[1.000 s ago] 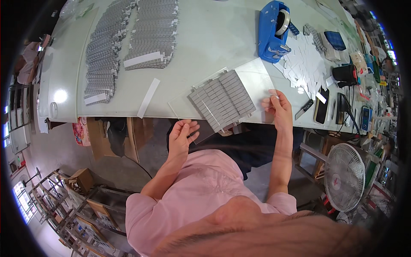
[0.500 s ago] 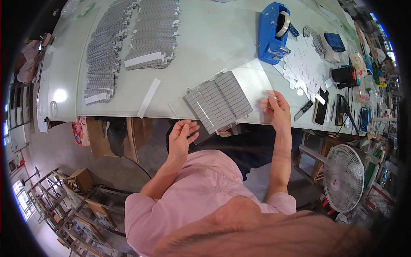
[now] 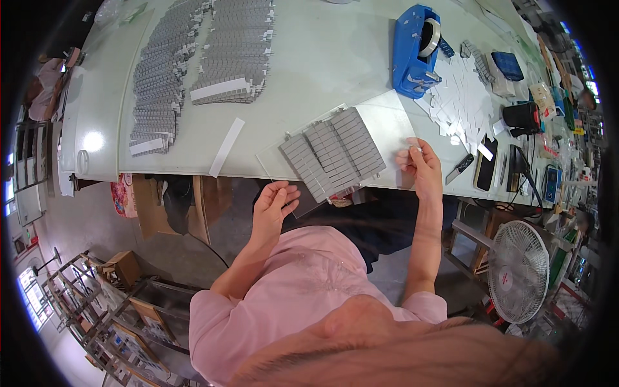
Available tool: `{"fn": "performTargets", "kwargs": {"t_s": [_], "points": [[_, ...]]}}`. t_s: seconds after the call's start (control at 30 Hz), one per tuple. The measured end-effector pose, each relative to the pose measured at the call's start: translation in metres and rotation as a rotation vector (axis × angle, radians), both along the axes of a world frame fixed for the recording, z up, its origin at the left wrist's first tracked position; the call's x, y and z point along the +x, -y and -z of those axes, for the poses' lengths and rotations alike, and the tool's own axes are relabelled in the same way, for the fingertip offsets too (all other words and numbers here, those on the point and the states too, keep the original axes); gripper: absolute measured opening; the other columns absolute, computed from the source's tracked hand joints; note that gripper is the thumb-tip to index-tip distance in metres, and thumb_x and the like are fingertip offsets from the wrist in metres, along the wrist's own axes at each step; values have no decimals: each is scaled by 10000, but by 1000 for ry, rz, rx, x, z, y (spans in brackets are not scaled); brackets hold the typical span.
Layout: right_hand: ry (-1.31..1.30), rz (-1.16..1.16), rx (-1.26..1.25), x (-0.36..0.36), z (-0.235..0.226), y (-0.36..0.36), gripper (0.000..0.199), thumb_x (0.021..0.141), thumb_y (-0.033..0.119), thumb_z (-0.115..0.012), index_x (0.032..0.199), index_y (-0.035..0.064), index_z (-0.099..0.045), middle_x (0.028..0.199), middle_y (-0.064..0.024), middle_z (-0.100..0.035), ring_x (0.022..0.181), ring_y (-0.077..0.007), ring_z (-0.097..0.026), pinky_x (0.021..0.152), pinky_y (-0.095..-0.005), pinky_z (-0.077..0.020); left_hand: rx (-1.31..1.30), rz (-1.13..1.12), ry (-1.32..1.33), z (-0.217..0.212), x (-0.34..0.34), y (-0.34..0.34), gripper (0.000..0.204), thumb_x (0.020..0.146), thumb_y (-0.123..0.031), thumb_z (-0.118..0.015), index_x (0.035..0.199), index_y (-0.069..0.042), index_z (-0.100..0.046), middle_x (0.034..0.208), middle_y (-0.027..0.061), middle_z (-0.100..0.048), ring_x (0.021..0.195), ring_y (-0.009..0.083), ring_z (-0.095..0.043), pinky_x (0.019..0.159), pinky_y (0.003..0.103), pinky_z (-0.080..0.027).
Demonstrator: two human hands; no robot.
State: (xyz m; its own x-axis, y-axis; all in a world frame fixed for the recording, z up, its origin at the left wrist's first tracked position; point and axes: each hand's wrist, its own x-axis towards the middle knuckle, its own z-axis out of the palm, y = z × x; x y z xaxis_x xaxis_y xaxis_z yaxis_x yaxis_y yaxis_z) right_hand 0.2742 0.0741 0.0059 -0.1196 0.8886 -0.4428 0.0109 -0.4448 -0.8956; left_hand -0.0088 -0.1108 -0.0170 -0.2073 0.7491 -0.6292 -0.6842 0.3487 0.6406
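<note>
A sheet of small grey rectangular tiles [image 3: 332,155] in rows lies tilted on a clear board [image 3: 269,158] at the table's front edge. White backing [image 3: 390,122] shows past its right side. My left hand [image 3: 276,201] is by the board's lower left corner, thumb and forefinger together, the other fingers curled. At the board's right edge my right hand [image 3: 420,166] is pinched, with a small clear bit at its fingertips that I cannot make out. A loose white strip [image 3: 227,147] lies left of the board.
Two long stacks of grey tile sheets [image 3: 158,84] [image 3: 235,48] lie at the back left. A blue tape dispenser [image 3: 412,55], scattered white strips [image 3: 458,97], a knife [image 3: 459,168] and a phone [image 3: 485,169] are on the right. A fan [image 3: 518,271] stands below the table's right side.
The bright streak across the tiles is gone, and a dark line shows between two tile columns. Both hands stay nearly in place; the whole view has shifted slightly.
</note>
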Motion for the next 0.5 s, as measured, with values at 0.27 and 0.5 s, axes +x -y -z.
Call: {"fn": "performTargets", "kwargs": {"t_s": [0.27,0.5], "points": [[-10,10,-1,0,-1,0,245,992,171,-495,1177,26,-563,853,-58,-665,710,-101,-627,647,-216,-485,-12,15,-9,-1,-1,0,210,998,-155,-487,1170,-38,-517,1125,94,-598,1036,180,-598,905,329,-491],[-41,14,-14,4,1,-2,231,986,134,-492,1168,9,-560,873,-75,-673,734,-123,-639,653,-226,-484,5,22,-5,2,-2,2,214,997,-155,-489,1171,-35,-517,1128,96,-596,1045,179,-594,919,332,-487]]}}
